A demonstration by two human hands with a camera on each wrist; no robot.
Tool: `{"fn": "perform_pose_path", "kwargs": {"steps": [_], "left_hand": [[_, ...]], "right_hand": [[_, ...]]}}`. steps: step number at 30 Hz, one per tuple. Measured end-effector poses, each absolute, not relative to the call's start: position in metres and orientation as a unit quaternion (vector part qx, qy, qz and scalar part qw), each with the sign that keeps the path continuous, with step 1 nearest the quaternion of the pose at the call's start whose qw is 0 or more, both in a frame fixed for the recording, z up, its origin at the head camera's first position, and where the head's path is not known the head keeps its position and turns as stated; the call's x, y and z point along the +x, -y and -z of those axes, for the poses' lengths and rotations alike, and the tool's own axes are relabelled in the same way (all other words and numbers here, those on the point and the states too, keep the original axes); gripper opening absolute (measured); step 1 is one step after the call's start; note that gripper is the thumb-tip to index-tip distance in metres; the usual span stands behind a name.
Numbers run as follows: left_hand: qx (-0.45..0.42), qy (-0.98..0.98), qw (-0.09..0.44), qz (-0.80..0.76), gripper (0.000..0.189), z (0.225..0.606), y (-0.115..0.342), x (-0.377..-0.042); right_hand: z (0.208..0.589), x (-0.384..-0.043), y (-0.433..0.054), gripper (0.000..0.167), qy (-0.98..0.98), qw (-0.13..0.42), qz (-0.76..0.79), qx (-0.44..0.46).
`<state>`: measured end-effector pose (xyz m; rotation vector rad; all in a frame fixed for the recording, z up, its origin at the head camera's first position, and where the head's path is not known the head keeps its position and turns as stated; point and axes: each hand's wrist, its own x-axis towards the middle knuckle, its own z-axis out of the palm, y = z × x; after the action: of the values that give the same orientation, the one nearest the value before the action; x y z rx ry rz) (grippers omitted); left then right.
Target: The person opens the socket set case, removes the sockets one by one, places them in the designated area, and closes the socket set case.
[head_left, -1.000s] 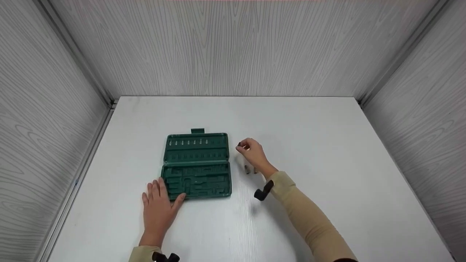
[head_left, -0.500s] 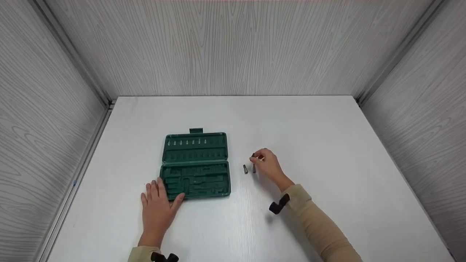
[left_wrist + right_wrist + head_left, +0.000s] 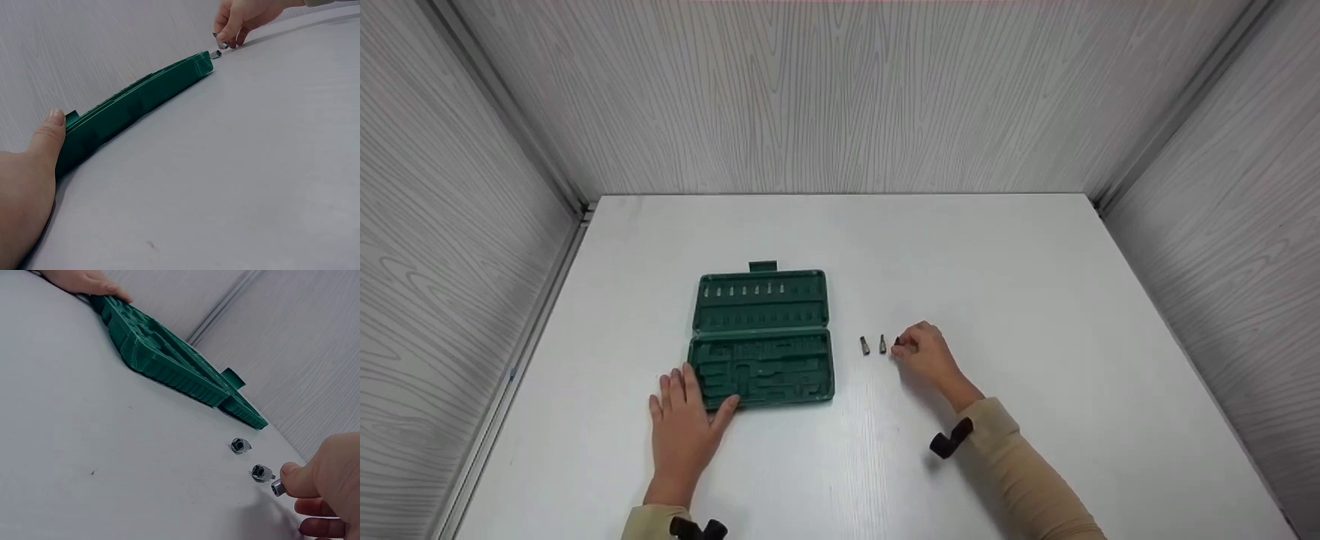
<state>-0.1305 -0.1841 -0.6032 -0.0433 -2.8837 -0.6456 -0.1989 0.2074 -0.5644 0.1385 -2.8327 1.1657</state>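
An open green plastic tool case [image 3: 760, 331] lies flat on the table. My left hand [image 3: 681, 435] rests at its near-left corner, fingers fairly straight along the side and thumb on the front rim. To the right of the case stand or lie two small metal socket bits, the left one [image 3: 865, 346] and the right one [image 3: 883, 344]; their hollow ends show in the right wrist view. My right hand [image 3: 931, 361] pinches a third socket bit [image 3: 278, 487] between thumb and fingers, just right of those two and close to the tabletop.
A row of several small silver bits [image 3: 744, 290] sits in the far half of the case. Its near half [image 3: 765, 371] has moulded recesses. Grey wood-grain panels [image 3: 840, 97] wall the white table at the back and both sides.
My right hand has moved right and toward me with the socket bit, from beside the case to just right of the two others. My left hand keeps its place on the case.
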Motion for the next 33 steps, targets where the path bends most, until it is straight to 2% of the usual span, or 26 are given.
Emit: {"fn": "perform_pose_path", "kwargs": {"steps": [12, 33], "left_hand": [[-0.011, 0.972, 0.085, 0.216, 0.098, 0.603, 0.184, -0.131], [-0.015, 0.971, 0.083, 0.222, 0.099, 0.602, 0.184, -0.131]], "right_hand": [[0.571, -0.197, -0.206, 0.008, 0.925, 0.057, -0.374, 0.035], [0.561, -0.199, -0.203, 0.018, 0.907, 0.074, -0.413, 0.033]]}}
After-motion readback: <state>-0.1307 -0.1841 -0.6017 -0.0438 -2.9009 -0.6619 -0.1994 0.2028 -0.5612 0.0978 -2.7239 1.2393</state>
